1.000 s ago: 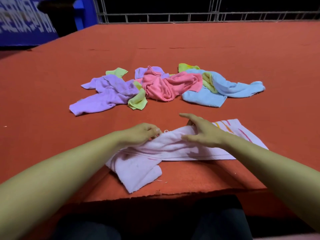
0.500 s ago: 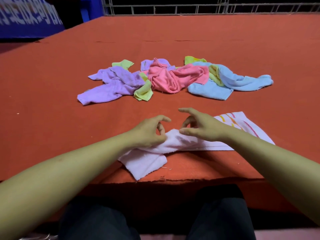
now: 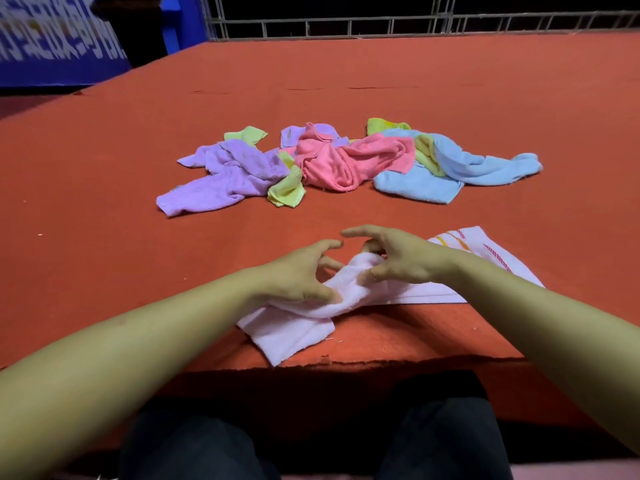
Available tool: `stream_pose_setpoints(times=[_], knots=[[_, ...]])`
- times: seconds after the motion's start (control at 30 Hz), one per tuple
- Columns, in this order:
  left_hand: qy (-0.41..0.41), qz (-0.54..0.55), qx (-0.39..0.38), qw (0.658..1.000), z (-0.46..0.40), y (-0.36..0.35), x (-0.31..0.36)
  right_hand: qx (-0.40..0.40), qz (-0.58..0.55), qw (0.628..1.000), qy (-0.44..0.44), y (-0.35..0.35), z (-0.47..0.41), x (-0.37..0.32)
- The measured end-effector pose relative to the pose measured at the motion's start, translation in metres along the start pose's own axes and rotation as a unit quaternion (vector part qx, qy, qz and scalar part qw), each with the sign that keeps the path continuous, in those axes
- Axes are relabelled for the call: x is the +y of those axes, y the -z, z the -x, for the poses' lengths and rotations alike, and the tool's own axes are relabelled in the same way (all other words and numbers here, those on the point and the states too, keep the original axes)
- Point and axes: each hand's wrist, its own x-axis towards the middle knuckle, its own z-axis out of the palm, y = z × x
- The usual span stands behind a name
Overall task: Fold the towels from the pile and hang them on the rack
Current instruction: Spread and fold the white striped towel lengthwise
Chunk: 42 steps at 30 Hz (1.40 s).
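Both hands have their grip on the pale pink towel [image 3: 332, 299] near the front edge of the bench [image 3: 104, 188]. The left hand [image 3: 298, 271] pinches the bunched middle of the cloth between thumb and curled fingers, and the right hand [image 3: 394, 258] pinches the same raised fold from the right side, its index finger stretched out above and free of the cloth. The two hands are just beside each other, almost touching.

This towel is light pink, thin and soft. Its left end lies flat in a crooked corner that reaches the near edge of the bench. Its right end is spread flat and carries a band of slanted stripes [image 3: 485, 247] in yellow, orange and red. The middle part is lifted and wrinkled between the hands.

Farther away, in the middle of the red-orange bench, lies the pile [image 3: 346, 161] of crumpled towels: a purple towel [image 3: 225, 171] on the left, small yellow-green ones [image 3: 287, 192] between, a pink towel [image 3: 346, 161] in the centre and a light blue towel [image 3: 460, 164] on the right.

At the far left stands a blue banner [image 3: 52, 46] with white writing; the characters are blurred and I cannot read them. A metal railing [image 3: 381, 26] runs along the far side.
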Motion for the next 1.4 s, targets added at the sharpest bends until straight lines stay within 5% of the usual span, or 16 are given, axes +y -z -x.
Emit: stream_pose_setpoints(times=[0.17,0.37,0.63,0.87,1.1,1.4], knots=[[-0.061,0.086,0.079,0.991,-0.002,0.003,0.015,0.025,-0.047,0.998,0.025,0.007,0.013,-0.008],[-0.158,-0.121,0.164,0.966,0.002,0.024,0.031,0.088,-0.055,0.993,0.056,0.015,0.022,-0.014],[-0.023,-0.251,0.119,0.960,0.042,0.071,0.022,0.101,-0.057,0.991,0.061,0.019,0.029,-0.015],[-0.008,-0.064,0.128,0.990,0.076,0.097,-0.015,0.089,-0.058,0.992,0.066,0.016,0.016,-0.018],[0.060,-0.284,0.129,0.948,0.095,0.112,-0.028,0.108,-0.026,0.992,0.065,0.017,0.000,-0.013],[-0.011,0.049,0.248,0.967,0.106,0.123,-0.066,0.103,-0.080,0.990,0.046,0.008,-0.008,0.001]])
